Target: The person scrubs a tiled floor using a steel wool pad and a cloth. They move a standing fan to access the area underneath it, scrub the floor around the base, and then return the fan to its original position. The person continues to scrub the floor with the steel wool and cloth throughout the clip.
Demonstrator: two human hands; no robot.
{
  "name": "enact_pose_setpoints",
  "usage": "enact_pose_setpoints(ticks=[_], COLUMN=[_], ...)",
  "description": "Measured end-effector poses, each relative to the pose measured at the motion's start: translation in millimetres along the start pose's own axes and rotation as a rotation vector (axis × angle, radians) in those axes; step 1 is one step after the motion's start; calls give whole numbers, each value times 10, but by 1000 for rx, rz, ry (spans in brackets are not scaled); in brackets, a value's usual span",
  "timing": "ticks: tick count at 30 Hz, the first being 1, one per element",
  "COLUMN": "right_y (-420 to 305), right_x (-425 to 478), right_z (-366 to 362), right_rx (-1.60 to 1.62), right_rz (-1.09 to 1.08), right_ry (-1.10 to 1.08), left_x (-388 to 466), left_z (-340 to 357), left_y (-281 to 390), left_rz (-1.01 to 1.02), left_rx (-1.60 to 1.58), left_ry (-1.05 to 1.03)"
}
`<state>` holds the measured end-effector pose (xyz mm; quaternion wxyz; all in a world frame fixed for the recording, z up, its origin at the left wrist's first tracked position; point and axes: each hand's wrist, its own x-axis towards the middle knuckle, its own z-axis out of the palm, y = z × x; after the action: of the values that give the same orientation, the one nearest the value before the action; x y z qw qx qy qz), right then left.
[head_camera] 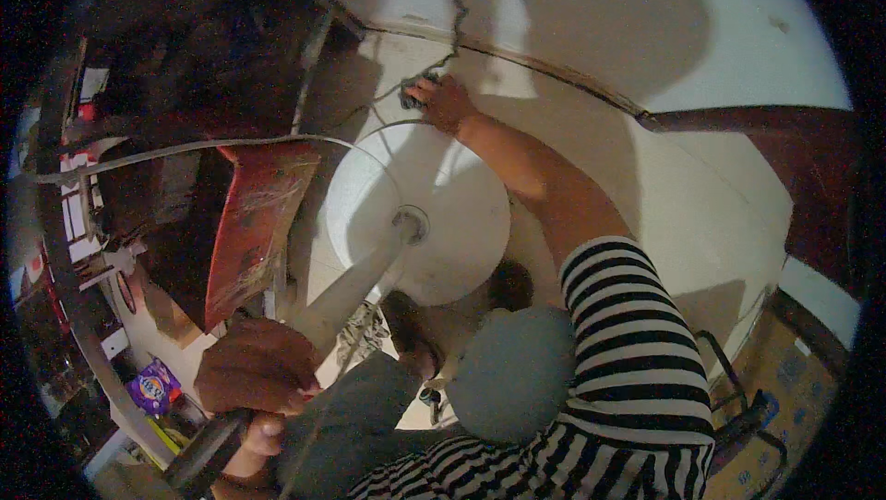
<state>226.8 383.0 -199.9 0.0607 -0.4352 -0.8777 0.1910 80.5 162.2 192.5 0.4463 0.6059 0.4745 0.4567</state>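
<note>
My left hand (256, 368), at the lower left, is closed around a pale pole (353, 285) near a black cylindrical part (211, 448). The pole slants down to the middle of a round white base (457, 244). My right hand (450, 105), its arm in a black-and-white striped sleeve, reaches past the far rim of the base. Its fingers are on a small dark object (414, 93), where a dark twisted cable (458, 8) ends; what this object is cannot be told. A thin pale cord (208, 143) arcs across the left side.
A red-edged panel (256, 223) stands left of the base. A purple packet (154, 386) lies at the lower left. Beyond my right hand, a pale wall meets the floor (699, 195). Dark bent metal tubes (723, 361) and a patterned brown surface (789, 396) are at the right.
</note>
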Motion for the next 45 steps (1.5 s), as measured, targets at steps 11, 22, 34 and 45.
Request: enact_pose_setpoints(ticks=[11, 22, 34, 45], right_y=[761, 107, 366, -395], right_x=[269, 1577, 119, 1468], right_z=[255, 355, -86, 192], right_rx=[-126, -59, 39, -114], right_rz=[-152, 100, -271, 166], right_ry=[430, 4, 96, -67], left_x=[109, 37, 74, 97], left_z=[-135, -8, -139, -132], left_y=[-184, -418, -313, -254], left_rz=[139, 420, 271, 206], left_rx=[-171, -263, -238, -126], left_ry=[-223, -52, -221, -206])
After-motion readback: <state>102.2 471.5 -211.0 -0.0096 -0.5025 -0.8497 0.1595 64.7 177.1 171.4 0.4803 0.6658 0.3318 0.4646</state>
